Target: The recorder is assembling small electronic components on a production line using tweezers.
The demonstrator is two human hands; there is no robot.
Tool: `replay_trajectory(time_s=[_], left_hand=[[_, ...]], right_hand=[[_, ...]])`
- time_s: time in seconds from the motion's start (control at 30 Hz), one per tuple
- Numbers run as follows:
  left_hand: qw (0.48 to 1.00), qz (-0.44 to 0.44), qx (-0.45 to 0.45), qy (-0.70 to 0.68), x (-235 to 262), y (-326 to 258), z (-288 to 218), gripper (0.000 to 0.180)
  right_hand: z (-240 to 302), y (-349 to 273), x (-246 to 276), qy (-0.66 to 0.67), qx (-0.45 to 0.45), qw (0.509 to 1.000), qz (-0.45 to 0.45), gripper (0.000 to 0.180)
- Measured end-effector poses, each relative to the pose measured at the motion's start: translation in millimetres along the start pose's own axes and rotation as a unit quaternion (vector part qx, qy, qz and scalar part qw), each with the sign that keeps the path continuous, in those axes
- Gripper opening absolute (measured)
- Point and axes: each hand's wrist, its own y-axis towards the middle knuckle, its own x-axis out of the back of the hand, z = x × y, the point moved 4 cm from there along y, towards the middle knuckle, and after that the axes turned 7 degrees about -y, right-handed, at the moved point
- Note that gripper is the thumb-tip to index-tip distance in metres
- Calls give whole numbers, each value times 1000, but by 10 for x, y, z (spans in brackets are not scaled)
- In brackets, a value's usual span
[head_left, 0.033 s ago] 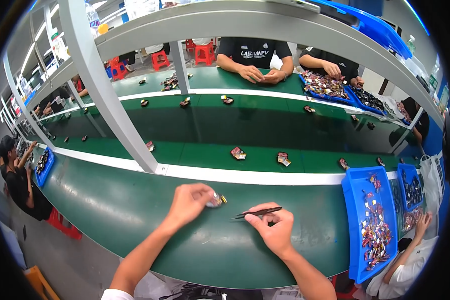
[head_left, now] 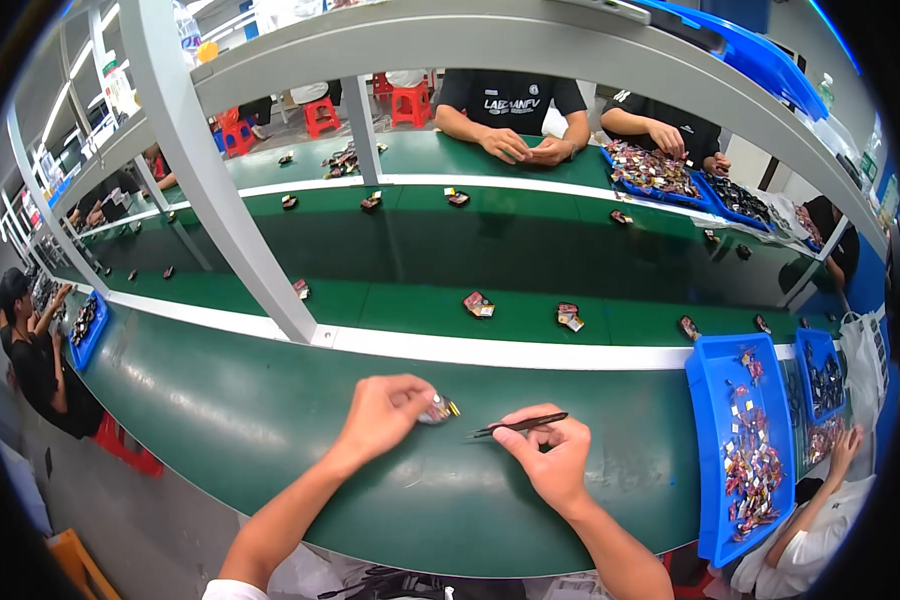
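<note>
My left hand [head_left: 386, 418] is over the green worktop [head_left: 370, 510], its thumb and fingers pinched on a small part [head_left: 438, 408] with reddish, silvery and yellow bits. Fingers cover some of the part, and its exact kind is too small to make out. To its right, my right hand [head_left: 550, 450] grips a pair of dark tweezers [head_left: 530, 424]. The tweezers' tips point left toward the small part but stay apart from it, with nothing visible between them.
A blue tray [head_left: 708, 440] of small colourful parts stands at the right, beside a smaller blue tray [head_left: 820, 345]. A grey post [head_left: 220, 180] and a white rail [head_left: 450, 350] border the conveyor [head_left: 410, 300], which carries scattered small parts. Co-workers sit across, left and right.
My left hand has shifted slightly toward me and to the right with the small part. My right hand and the tweezers stay nearly in place.
</note>
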Motion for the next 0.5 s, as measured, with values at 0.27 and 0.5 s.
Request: replay_trajectory(time_s=[0.27,0.5], left_hand=[[990,17,-140,-18,-172,-246,-47,10],[981,3,-192,-5,-158,-297,-58,8]], right_hand=[[62,-4,-55,-52,20,998,-19,12],[137,-2,-122,-118,35,992,18,13]])
